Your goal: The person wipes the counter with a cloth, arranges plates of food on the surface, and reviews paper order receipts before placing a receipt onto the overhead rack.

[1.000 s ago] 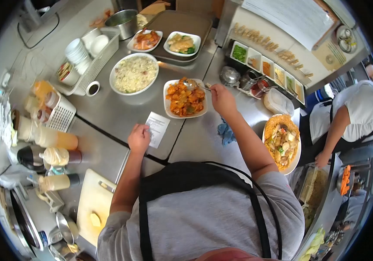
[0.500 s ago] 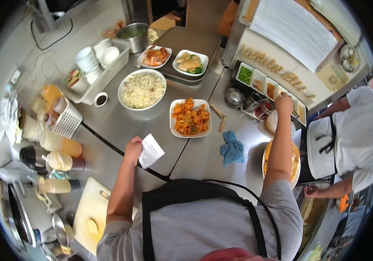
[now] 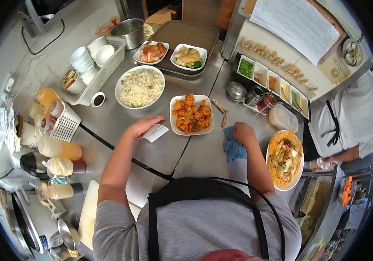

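My left hand is left of the square bowl, fingers stretched to the right, with a white printed paper slip tucked under them. The grip on the slip is partly hidden. My right hand is closed on the top of a crumpled blue cloth lying on the steel counter. Between my hands stands a white square bowl of orange-red sauced pieces. Two wooden clothespins lie beside it. An oval plate of fried noodles with topping is near my right forearm.
Fried rice and a small cup of dark sauce stand at left. Two more dishes are by a brown tray. Squeeze bottles line the left side; garnish containers the right. A co-worker stands at right.
My right hand has come back from the garnish containers to the blue cloth. My left hand has moved up and right, its fingers now stretched over the slip. The co-worker's arm has moved.
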Motion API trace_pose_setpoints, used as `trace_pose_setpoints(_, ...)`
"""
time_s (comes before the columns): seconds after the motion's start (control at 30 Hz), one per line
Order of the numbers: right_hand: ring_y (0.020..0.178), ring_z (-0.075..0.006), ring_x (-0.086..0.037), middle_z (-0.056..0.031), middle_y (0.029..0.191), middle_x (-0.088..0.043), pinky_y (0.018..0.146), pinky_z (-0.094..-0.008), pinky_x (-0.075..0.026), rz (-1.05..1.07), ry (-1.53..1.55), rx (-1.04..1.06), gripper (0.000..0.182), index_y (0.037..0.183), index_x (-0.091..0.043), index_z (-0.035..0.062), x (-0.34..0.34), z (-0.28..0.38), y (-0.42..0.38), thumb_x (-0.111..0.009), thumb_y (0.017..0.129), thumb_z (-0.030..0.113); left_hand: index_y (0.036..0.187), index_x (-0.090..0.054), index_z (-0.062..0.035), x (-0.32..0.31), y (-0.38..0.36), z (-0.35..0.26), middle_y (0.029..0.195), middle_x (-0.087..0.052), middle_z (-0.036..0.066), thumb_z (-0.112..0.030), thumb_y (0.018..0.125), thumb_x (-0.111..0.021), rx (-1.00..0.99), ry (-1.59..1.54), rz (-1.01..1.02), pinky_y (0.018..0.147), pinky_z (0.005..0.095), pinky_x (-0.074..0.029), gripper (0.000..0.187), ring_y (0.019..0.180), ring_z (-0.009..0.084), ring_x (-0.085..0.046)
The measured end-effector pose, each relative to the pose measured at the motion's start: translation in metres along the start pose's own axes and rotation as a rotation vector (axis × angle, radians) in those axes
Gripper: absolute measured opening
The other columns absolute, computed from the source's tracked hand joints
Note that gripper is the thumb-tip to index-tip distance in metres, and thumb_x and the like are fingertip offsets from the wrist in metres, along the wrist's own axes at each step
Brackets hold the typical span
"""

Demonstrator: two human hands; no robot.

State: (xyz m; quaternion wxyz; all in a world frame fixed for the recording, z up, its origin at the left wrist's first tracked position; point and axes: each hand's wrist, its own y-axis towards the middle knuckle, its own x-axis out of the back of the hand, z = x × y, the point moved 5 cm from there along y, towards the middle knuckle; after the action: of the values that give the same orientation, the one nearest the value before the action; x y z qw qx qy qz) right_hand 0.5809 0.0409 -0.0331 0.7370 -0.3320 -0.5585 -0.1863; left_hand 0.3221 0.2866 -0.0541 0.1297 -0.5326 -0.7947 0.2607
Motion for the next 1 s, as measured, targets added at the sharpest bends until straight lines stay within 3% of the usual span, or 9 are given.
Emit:
trace_pose_setpoints(0.13,0.080,-0.0297,-0.056,-0.0136,0.082,-0.058,0.069,-0.0394,-0.045,-0.179,0.282,0.181,0.013,0.082,-0.055,0.0083,-0.001,0.030,0.003,-0.051,0.071,0.014,0.122,-0.041,-0.0044,-0.002,0.020,-0.009,0.112,-0.051,0.005,-0.030,0.088,-0.042,-0.028,0.035,0.069,0.075,0.0239,-0.046,0.043,0.088,0.0103,-0.054)
trace_pose_setpoints(0.2,0.079,-0.0300,-0.055,-0.0137,0.082,-0.057,0.069,-0.0393,-0.045,-0.242,0.358,0.209,0.010,0.081,-0.054,0.0068,-0.004,0.056,0.001,-0.049,0.073,0.011,0.124,-0.037,-0.0018,-0.006,0.024,-0.016,0.098,-0.056,0.006,-0.032,0.087,-0.043,-0.092,0.045,0.098,0.069,0.0214,-0.047,0.048,0.076,0.0103,-0.057)
trace_pose_setpoints(0.3,0.077,-0.0306,-0.055,-0.0140,0.081,-0.057,0.069,-0.0391,-0.045,-0.619,0.208,0.357,0.012,0.083,-0.055,0.0056,-0.017,0.071,0.009,-0.049,0.073,0.008,0.124,-0.037,-0.0026,-0.010,0.019,-0.026,0.083,-0.059,0.006,-0.033,0.087,-0.043,-0.035,0.006,0.168,0.061,0.0204,-0.046,0.049,0.063,0.0105,-0.057)
trace_pose_setpoints(0.4,0.075,-0.0307,-0.055,-0.0137,0.078,-0.057,0.068,-0.0383,-0.045,-0.669,0.228,0.342,0.012,0.083,-0.057,0.0042,-0.014,0.064,0.024,-0.049,0.074,0.007,0.127,-0.034,-0.0042,-0.012,0.017,-0.033,0.082,-0.059,0.006,-0.032,0.087,-0.043,-0.004,-0.008,0.172,0.061,0.0204,-0.046,0.050,0.066,0.0101,-0.057)
trace_pose_setpoints(0.5,0.075,-0.0306,-0.055,-0.0137,0.078,-0.058,0.068,-0.0370,-0.045,-0.715,0.534,0.270,0.012,0.081,-0.059,0.0043,0.001,0.049,0.052,-0.051,0.073,0.008,0.129,-0.029,-0.0059,-0.008,0.029,-0.030,0.083,-0.059,0.005,-0.032,0.087,-0.043,-0.092,-0.035,0.185,0.063,0.0199,-0.046,0.052,0.070,0.0093,-0.057)
trace_pose_setpoints(0.8,0.074,-0.0304,-0.058,-0.0149,0.079,-0.061,0.068,-0.0356,-0.046,-0.401,0.627,0.230,0.016,0.084,-0.062,0.0047,0.024,0.075,0.098,-0.056,0.071,0.013,0.130,-0.025,-0.0047,-0.013,0.055,-0.023,0.107,-0.054,0.005,-0.016,0.083,-0.051,-0.063,-0.121,0.308,0.072,0.0228,-0.047,0.055,0.083,0.0091,-0.056)
trace_pose_setpoints(1.0,0.073,-0.0310,-0.058,-0.0164,0.077,-0.060,0.067,-0.0360,-0.046,-0.238,0.581,0.286,0.020,0.084,-0.061,0.0030,0.031,0.090,0.093,-0.057,0.070,0.017,0.127,-0.030,-0.0039,-0.014,0.056,-0.023,0.105,-0.055,0.006,-0.014,0.083,-0.051,-0.062,-0.123,0.304,0.071,0.0228,-0.048,0.050,0.084,0.0095,-0.057)
